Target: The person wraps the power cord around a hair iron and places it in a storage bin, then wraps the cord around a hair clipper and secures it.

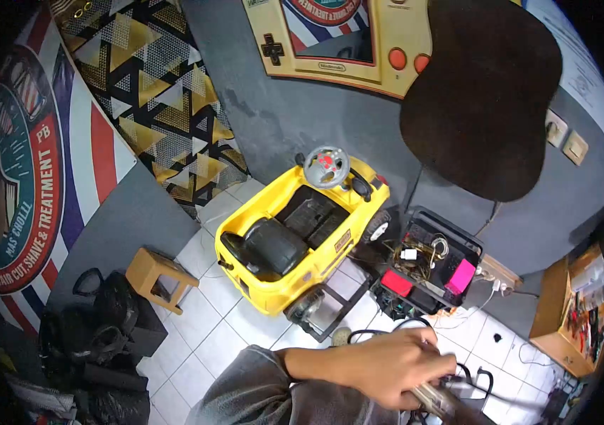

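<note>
From the bottom, a dark grey sleeve (245,389) leads to my left hand (387,361), which reaches to the right with its fingers closed. In its grip is a pale, shiny, rod-like piece (435,398), smeared by motion; I cannot tell what kind of thing it is. Dark cables (482,382) loop around and behind the fingers. My right hand does not show. Ahead of my left hand stands a yellow ride-on toy car (256,287) with a black seat (274,244) and a grey steering wheel (327,167).
Right of the car, a black crate (475,244) holds wires, a pink box (460,276) and a red piece (396,283). A small wooden stool (147,265) stands left, by black bags (100,304). A wooden box of tools (553,319) is at far right. White tiles cover the floor.
</note>
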A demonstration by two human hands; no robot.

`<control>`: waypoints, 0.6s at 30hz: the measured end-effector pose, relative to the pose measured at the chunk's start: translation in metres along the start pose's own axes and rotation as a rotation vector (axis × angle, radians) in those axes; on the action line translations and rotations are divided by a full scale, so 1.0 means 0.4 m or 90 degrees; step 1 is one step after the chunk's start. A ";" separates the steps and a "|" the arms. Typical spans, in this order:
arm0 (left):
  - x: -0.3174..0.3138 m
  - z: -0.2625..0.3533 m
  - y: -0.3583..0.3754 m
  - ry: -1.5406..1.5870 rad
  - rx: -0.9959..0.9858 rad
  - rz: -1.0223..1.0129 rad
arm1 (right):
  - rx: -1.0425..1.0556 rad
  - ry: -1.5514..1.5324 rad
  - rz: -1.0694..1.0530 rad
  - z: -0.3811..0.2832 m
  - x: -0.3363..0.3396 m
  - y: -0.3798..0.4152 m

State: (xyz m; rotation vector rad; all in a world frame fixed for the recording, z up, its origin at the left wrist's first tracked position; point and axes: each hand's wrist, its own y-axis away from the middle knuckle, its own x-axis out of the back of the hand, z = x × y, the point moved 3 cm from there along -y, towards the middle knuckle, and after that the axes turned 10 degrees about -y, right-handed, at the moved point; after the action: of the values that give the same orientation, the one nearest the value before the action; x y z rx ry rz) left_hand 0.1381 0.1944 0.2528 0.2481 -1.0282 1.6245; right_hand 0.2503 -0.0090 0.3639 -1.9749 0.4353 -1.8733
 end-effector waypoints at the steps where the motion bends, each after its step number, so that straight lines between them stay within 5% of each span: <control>1: -0.033 -0.016 -0.009 -0.049 0.026 0.009 | -0.110 -0.064 -0.034 0.053 -0.038 0.033; 3: -0.108 -0.065 -0.020 -0.148 0.108 -0.004 | -0.343 -0.184 -0.093 0.181 -0.136 0.132; 4: -0.159 -0.091 -0.020 -0.193 0.169 -0.028 | -0.312 -0.160 0.029 0.255 -0.260 0.226; 8: -0.270 -0.099 -0.031 -0.294 0.238 -0.110 | -0.465 -0.301 -0.071 0.283 -0.422 0.267; 18: -0.370 -0.023 -0.031 -0.349 0.195 -0.254 | -0.286 -0.288 -0.112 0.198 -0.493 0.341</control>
State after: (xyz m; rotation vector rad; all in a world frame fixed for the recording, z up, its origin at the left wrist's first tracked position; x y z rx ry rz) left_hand 0.2020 0.0986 0.1583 1.0820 -1.0384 1.3627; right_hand 0.3222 -0.0307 0.1227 -2.7253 0.5969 -1.4338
